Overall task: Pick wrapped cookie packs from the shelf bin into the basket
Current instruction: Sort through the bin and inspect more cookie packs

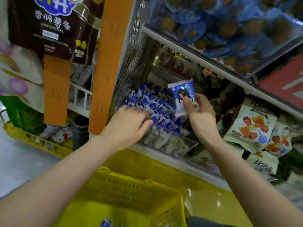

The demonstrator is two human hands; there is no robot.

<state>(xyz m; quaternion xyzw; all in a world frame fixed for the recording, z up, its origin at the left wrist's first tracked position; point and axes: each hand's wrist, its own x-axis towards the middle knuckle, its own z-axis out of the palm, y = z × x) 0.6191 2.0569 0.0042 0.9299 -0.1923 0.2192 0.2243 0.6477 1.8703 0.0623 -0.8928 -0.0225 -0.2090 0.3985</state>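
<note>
A clear shelf bin holds several blue-and-white wrapped cookie packs. My right hand pinches one cookie pack and holds it upright just above the bin's right side. My left hand reaches into the pile with its fingers curled among the packs; whether it holds one is hidden. Below my arms sits the yellow basket, with a blue pack lying inside at the bottom edge of the view.
An orange shelf post stands left of the bin, with a wire side panel beside it. Snack bags fill the shelf to the right. A tray of blue-wrapped items sits above. Another yellow basket lies at far left.
</note>
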